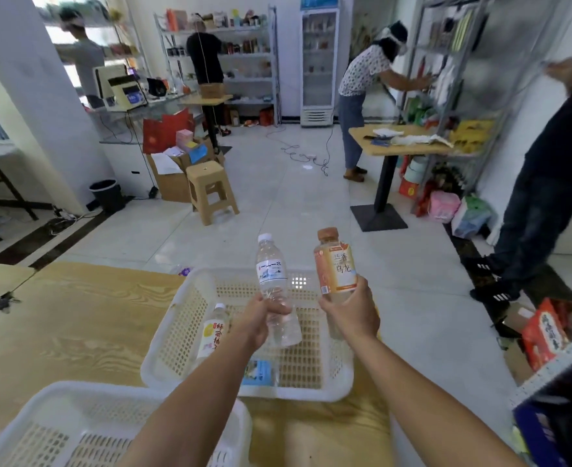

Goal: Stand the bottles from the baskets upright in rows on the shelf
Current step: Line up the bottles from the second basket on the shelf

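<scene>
Both hands are loaded above the far white basket (294,394), which serves as reference throughout. The left hand (261,318) has fingers and thumb wrapped round the lower body of a clear water bottle (273,267), held over the basket's middle, cap up and leaning slightly away from the person. The right hand (352,315) is closed round the lower half of an orange-labelled tea bottle (335,264), held over the basket's right side, near upright. Two bottles remain in the basket: a yellow-labelled bottle (212,332) against its left wall and a blue-labelled bottle (261,372) lying flat at its near edge. A second basket (109,390) sits nearer the person, to the left; its contents cannot be made out. Both stand on the wooden table (75,315). The shelf edge (554,365) lies to the right of the basket, largely out of view. Assessment: pick-up is complete and the carry to the shelf is in hand. Recommend turning right with the bottles kept cap up, setting each base flat before the fingers let go, and placing one at a time so neither topples its neighbour. The low grips leave the tops free to sway; move steadily.
</scene>
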A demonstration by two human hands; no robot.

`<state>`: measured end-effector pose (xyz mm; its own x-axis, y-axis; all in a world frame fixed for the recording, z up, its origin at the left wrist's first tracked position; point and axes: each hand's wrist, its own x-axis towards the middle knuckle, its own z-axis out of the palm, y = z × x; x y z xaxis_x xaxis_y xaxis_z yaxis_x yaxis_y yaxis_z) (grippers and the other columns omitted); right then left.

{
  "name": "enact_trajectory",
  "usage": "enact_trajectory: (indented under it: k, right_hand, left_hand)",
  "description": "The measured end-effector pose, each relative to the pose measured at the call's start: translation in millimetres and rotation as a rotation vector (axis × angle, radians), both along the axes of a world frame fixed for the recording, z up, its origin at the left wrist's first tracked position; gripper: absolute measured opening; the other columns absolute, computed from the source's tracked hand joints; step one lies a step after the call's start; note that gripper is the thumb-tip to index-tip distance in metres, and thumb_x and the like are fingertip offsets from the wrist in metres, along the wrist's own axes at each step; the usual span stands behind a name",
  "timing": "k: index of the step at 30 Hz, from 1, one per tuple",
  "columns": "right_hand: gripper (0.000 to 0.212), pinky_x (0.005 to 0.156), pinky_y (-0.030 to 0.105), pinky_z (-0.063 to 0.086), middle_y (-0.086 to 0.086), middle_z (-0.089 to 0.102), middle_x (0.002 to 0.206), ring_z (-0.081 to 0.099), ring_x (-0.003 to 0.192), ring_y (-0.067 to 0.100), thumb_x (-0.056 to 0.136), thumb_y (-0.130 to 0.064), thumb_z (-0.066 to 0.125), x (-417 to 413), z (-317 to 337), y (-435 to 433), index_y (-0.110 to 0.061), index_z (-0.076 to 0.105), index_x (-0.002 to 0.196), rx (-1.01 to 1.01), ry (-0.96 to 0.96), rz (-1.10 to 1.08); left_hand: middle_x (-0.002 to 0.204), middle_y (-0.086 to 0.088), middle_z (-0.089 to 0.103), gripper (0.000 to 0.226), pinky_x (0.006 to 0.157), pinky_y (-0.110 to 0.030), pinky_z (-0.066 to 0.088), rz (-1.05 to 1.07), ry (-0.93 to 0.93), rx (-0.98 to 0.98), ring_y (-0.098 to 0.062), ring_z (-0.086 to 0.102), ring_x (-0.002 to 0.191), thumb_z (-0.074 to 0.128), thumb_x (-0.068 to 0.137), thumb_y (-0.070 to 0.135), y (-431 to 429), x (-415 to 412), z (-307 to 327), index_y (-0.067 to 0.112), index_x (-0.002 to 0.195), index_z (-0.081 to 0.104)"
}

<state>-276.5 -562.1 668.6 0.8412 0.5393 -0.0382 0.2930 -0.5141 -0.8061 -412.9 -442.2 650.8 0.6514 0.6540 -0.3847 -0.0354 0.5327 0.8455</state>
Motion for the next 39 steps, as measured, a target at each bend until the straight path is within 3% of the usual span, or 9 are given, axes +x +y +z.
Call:
enact_trajectory:
  k: [3,8,13,18,24,28,31,35,39]
  right_hand:
    - [0.076,0.077,0.036,0.047,0.004,0.052,0.118,0.059,0.096,0.027,0.069,-0.041,0.076,10,24,-36,-0.018,0.036,0.13,0.073,-0.072,-0.126]
    - [0.069,0.074,0.036,0.046,0.006,0.051,0.118,0.058,0.092,0.029,0.072,-0.036,0.074,26,50,-119,-0.015,0.037,0.126,0.172,-0.11,-0.329]
    - [0.07,0.074,0.036,0.047,0.007,0.052,0.119,0.059,0.096,0.029,0.069,-0.034,0.075,33,60,-239,-0.015,0.038,0.125,0.223,-0.177,-0.521]
    - [0.079,0.078,0.041,0.051,0.007,0.052,0.123,0.058,0.103,0.031,0.066,-0.037,0.077,27,59,-389,-0.015,0.036,0.131,0.178,-0.241,-0.75]
    - [0.077,0.076,0.04,0.051,0.007,0.055,0.12,0.058,0.102,0.031,0.065,-0.038,0.081,-1,59,-564,-0.017,0.04,0.127,0.158,-0.29,-1.124]
    - [0.082,0.077,0.04,0.049,0.009,0.05,0.126,0.057,0.106,0.032,0.068,-0.04,0.08,-37,63,-660,-0.014,0.036,0.132,0.112,-0.317,-1.385]
    - [0.083,0.077,0.04,0.05,0.01,0.049,0.127,0.057,0.106,0.033,0.069,-0.04,0.079,-73,61,-719,-0.013,0.034,0.133,0.065,-0.315,-1.563]
    - [0.086,0.075,0.039,0.05,0.01,0.05,0.126,0.056,0.105,0.033,0.068,-0.044,0.08,-129,57,-783,-0.013,0.034,0.133,0.072,-0.334,-1.782]
    - [0.084,0.072,0.036,0.048,0.006,0.054,0.121,0.057,0.103,0.03,0.064,-0.047,0.081,-190,47,-833,-0.015,0.038,0.129,0.122,-0.366,-1.978]
  left_hand:
    - [0.062,-0.001,0.061,0.042,0.047,-0.018,0.046,-0.101,-0.047,0.074,-0.012,0.059,0.051,0.065,0.054,-0.014,-29,21,28,0.004,0.09,0.055]
    - [0.086,-0.013,0.062,0.063,0.068,-0.029,0.051,-0.199,-0.059,0.231,-0.025,0.061,0.076,0.069,0.046,-0.008,-91,51,56,-0.001,0.107,0.059]
    - [0.076,-0.007,0.062,0.053,0.068,-0.029,0.052,-0.366,-0.159,0.3,-0.022,0.062,0.069,0.067,0.045,-0.01,-195,82,72,0.003,0.095,0.059]
    - [0.087,-0.014,0.062,0.077,0.065,-0.032,0.052,-0.61,-0.153,0.279,-0.026,0.062,0.074,0.075,0.034,0.0,-321,120,63,0.001,0.108,0.055]
    - [0.075,-0.009,0.065,0.036,0.054,-0.026,0.051,-0.978,-0.241,0.314,-0.021,0.061,0.065,0.061,0.062,-0.017,-494,158,71,0.002,0.093,0.06]
    - [0.075,-0.013,0.054,0.026,0.056,-0.027,0.049,-1.222,-0.313,0.316,-0.023,0.051,0.068,0.045,0.084,-0.022,-605,171,81,0.0,0.093,0.055]
    - [0.076,-0.013,0.05,0.028,0.047,-0.024,0.047,-1.364,-0.292,0.264,-0.021,0.051,0.059,0.042,0.085,-0.022,-682,172,81,0.001,0.098,0.052]
    - [0.1,-0.02,0.062,0.036,0.069,-0.042,0.056,-1.53,-0.236,0.272,-0.032,0.062,0.085,0.056,0.084,-0.011,-767,164,62,0.004,0.116,0.054]
    - [0.104,-0.015,0.065,0.058,0.073,-0.036,0.053,-1.711,-0.219,0.285,-0.031,0.06,0.094,0.054,0.069,-0.022,-843,122,60,0.009,0.118,0.054]
